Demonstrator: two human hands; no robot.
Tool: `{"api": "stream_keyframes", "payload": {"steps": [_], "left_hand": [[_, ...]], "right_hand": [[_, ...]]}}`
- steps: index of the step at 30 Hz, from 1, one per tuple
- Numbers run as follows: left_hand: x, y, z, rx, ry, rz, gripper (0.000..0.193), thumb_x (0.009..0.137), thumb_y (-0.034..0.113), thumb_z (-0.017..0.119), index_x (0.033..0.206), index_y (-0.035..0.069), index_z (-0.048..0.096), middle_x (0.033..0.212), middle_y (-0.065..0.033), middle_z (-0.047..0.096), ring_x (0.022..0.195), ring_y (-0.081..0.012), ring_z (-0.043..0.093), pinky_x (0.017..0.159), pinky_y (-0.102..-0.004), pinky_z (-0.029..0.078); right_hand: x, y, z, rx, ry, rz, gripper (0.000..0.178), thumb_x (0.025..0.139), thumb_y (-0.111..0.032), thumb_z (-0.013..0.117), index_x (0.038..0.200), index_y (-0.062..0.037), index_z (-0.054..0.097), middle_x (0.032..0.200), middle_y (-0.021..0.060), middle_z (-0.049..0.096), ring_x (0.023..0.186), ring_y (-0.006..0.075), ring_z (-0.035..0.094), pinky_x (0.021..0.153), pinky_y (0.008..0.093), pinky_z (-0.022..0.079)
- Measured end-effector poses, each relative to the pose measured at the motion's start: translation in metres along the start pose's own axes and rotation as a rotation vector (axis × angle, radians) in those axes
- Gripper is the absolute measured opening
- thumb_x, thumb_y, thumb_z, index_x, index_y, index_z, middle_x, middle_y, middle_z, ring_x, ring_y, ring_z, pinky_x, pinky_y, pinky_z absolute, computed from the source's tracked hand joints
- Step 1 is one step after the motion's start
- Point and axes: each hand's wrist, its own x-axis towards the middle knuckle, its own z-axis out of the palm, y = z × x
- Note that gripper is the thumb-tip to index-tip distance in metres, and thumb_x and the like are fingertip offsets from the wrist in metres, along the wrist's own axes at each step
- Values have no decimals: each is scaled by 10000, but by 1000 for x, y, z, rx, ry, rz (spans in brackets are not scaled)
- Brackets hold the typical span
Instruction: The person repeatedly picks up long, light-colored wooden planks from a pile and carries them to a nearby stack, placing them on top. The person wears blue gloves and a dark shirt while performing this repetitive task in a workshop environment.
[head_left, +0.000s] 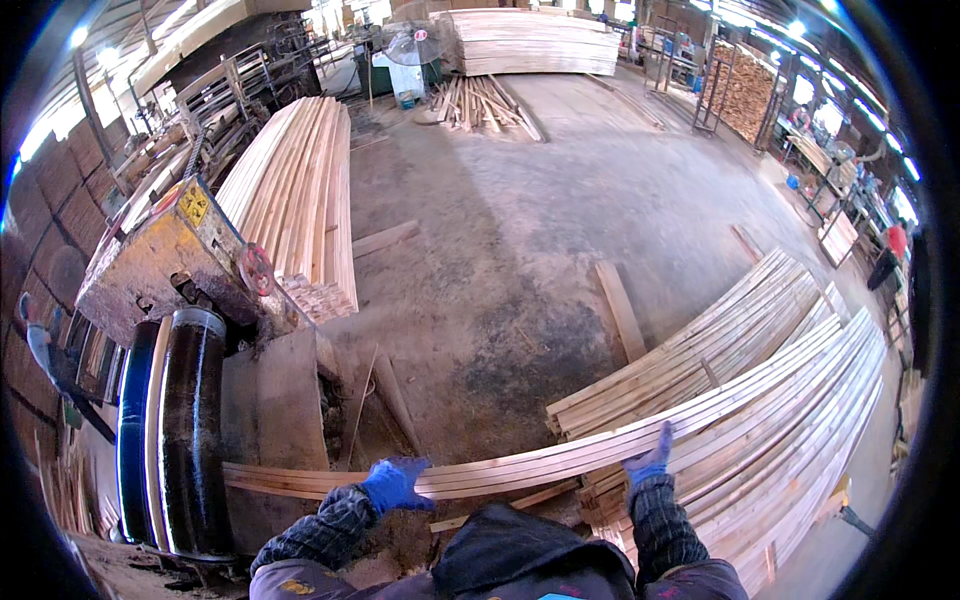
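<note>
Several long, narrow wooden boards (530, 466) lie side by side across the space in front of me, bowed by the lens. Their left end reaches the dark, shiny roller (195, 440) of a machine. My left hand (395, 485), in a blue glove, is closed on the near edge of the boards, not far from the roller. Farther right, my right hand (650, 458), also blue-gloved, grips the same boards, with one digit up across them. The undersides of both grips are hidden.
A worn machine housing (165, 260) stands above the rollers. Stacked boards (770, 430) lie at the right, and another long stack (300, 190) at the far left. A loose plank (620, 312) lies on the concrete floor. A person in red (893, 240) is at the far right.
</note>
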Motion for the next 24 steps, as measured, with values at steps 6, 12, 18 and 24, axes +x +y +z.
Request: {"api": "stream_keyframes", "payload": {"steps": [6,12,18,24], "left_hand": [[61,55,30,-76,234,221,956,668,739,676,1336,73,516,1240,-213,605,1125,-393,585,969,-464,455],[124,158,-1,-121,135,177,880,688,575,709,1356,49,481,1237,-199,608,1102,-390,597,926,-481,481],[82,91,29,-8,216,197,852,677,504,755,1355,79,464,1149,-191,639,1032,-368,625,868,-494,495],[18,41,17,-115,48,157,836,622,478,836,1262,57,502,1139,-206,633,1032,-381,627,856,-478,509]], "right_hand": [[-43,68,17,81,-88,221,610,866,-471,648,1320,-99,481,1292,128,551,1172,330,528,1024,531,423],[-98,105,62,114,-272,478,538,908,-436,608,1295,-76,506,1256,145,577,1172,322,536,1056,478,409],[-25,57,6,248,-35,1,696,862,-507,651,1353,-58,442,1370,181,480,1237,366,475,1069,522,384],[-5,-39,-4,260,-79,-57,938,787,-653,649,1437,-48,345,1419,216,417,1292,419,408,1074,611,316]]}}
